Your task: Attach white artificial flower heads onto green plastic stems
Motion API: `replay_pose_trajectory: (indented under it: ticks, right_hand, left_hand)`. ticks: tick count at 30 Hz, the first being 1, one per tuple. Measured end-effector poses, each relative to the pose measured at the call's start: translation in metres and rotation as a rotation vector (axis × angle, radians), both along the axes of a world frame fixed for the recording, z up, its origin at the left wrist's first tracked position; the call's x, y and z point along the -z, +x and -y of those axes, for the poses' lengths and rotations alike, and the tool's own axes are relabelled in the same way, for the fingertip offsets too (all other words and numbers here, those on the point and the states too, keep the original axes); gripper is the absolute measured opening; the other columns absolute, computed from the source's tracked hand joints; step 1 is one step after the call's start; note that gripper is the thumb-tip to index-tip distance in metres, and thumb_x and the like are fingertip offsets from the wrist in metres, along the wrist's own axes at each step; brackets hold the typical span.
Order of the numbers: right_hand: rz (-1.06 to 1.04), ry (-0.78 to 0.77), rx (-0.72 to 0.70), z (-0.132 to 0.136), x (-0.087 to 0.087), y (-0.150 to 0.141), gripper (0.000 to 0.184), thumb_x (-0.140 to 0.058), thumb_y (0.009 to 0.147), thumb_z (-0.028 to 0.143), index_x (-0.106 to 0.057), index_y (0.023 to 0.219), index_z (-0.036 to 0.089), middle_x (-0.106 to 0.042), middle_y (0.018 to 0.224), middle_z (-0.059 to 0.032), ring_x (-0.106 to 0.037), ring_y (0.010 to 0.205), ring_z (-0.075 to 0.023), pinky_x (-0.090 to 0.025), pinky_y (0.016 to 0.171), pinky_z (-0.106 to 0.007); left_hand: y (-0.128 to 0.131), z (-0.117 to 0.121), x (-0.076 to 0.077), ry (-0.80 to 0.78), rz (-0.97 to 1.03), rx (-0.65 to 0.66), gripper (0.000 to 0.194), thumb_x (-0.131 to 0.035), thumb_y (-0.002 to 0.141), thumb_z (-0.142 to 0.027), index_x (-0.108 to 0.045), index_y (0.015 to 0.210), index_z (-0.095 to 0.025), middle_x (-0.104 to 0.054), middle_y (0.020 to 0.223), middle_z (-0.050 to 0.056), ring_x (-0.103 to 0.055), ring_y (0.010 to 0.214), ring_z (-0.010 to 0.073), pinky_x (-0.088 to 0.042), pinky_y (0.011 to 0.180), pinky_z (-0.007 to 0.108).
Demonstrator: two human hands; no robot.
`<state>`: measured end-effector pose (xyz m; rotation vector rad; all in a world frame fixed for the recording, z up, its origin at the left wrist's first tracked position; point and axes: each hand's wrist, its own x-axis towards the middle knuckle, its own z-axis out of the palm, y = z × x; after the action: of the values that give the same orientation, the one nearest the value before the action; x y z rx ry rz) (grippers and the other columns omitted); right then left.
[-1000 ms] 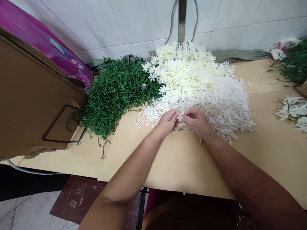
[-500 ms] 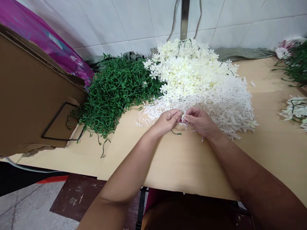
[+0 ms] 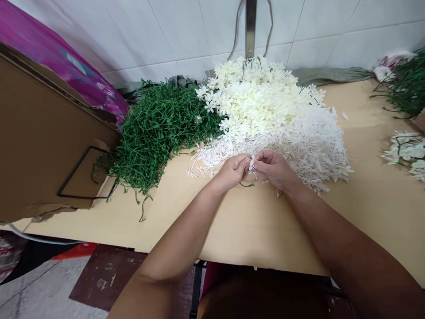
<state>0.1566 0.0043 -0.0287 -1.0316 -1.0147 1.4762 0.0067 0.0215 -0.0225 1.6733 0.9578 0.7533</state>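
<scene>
In the head view my left hand (image 3: 233, 172) and my right hand (image 3: 275, 169) meet at the front edge of the white pieces. My right fingertips pinch a small white artificial flower (image 3: 252, 162). From under my closed left fingers a green plastic stem (image 3: 247, 184) sticks out; its upper part is hidden in the hand. Just behind both hands lies a heap of thin white stamen pieces (image 3: 308, 141). Farther back is a mound of cream-white artificial flowers (image 3: 259, 97). A pile of green plastic stems (image 3: 159, 128) spreads to the left.
A cardboard box (image 3: 43, 133) with a black wire frame (image 3: 79, 196) against it stands at the left. More green stems (image 3: 403, 86) and assembled white flowers (image 3: 410, 148) lie at the far right. The tabletop (image 3: 259, 230) ends close to my body; a tiled wall (image 3: 186, 31) rises behind.
The view has shifted slightly. My hands stay together, and the white flower between the fingertips has turned and shows more plainly.
</scene>
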Motion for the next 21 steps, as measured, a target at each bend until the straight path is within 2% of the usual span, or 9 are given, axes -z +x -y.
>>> replay_pose_trajectory:
  ticks: [5, 11, 14, 16, 19, 21]
  right_hand:
    - [0.026, 0.101, -0.018, 0.000, -0.009, 0.003, 0.023, -0.079, 0.058, 0.029, -0.059, 0.061, 0.020, -0.062, 0.058, 0.0036, -0.059, 0.057, -0.0105, -0.049, 0.062, -0.027]
    - [-0.003, 0.201, 0.215, -0.002, -0.020, 0.027, 0.020, -0.078, 0.061, 0.027, -0.060, 0.064, 0.022, -0.061, 0.057, 0.0040, -0.059, 0.056, -0.0104, -0.050, 0.062, -0.028]
    - [-0.033, 0.232, 0.281, 0.000, -0.023, 0.031, 0.021, -0.078, 0.062, 0.029, -0.058, 0.064, 0.023, -0.059, 0.058, 0.0042, -0.059, 0.058, -0.0114, -0.050, 0.062, -0.029]
    - [-0.012, 0.248, 0.272, 0.004, -0.026, 0.027, 0.022, -0.078, 0.062, 0.030, -0.057, 0.064, 0.023, -0.058, 0.058, 0.0040, -0.058, 0.057, -0.0114, -0.049, 0.060, -0.029]
    - [0.089, 0.302, 0.245, 0.010, -0.029, 0.019, 0.021, -0.079, 0.063, 0.030, -0.060, 0.067, 0.023, -0.059, 0.061, 0.0025, -0.056, 0.057, -0.0114, -0.047, 0.056, -0.028]
    - [0.156, 0.344, 0.235, 0.014, -0.031, 0.016, 0.019, -0.079, 0.065, 0.031, -0.062, 0.070, 0.022, -0.060, 0.063, 0.0012, -0.055, 0.057, -0.0116, -0.046, 0.054, -0.027]
  left_hand:
    - [-0.005, 0.001, -0.010, -0.096, 0.056, -0.005, 0.048, -0.051, 0.078, -0.064, -0.045, 0.065, -0.018, -0.035, 0.054, -0.005, -0.031, 0.051, 0.0073, -0.024, 0.049, 0.024]
    - [-0.024, -0.005, -0.020, -0.244, 0.139, -0.014, 0.047, -0.069, 0.067, -0.058, -0.052, 0.074, -0.015, -0.046, 0.057, -0.005, -0.037, 0.048, 0.0043, -0.027, 0.047, 0.020]
    - [-0.031, -0.007, -0.025, -0.285, 0.202, -0.046, 0.047, -0.074, 0.062, -0.055, -0.053, 0.074, -0.015, -0.047, 0.055, -0.006, -0.040, 0.047, 0.0039, -0.032, 0.049, 0.019]
    - [-0.033, -0.006, -0.027, -0.341, 0.198, 0.001, 0.049, -0.070, 0.065, -0.060, -0.055, 0.075, -0.014, -0.048, 0.052, -0.005, -0.045, 0.046, 0.0056, -0.033, 0.047, 0.019]
    - [-0.031, -0.003, -0.027, -0.481, 0.167, 0.173, 0.057, -0.056, 0.071, -0.070, -0.059, 0.082, -0.014, -0.054, 0.052, -0.001, -0.050, 0.045, 0.0089, -0.032, 0.042, 0.020]
    - [-0.030, -0.001, -0.026, -0.558, 0.199, 0.252, 0.058, -0.057, 0.072, -0.068, -0.061, 0.088, -0.013, -0.058, 0.056, 0.001, -0.052, 0.047, 0.0093, -0.032, 0.042, 0.020]
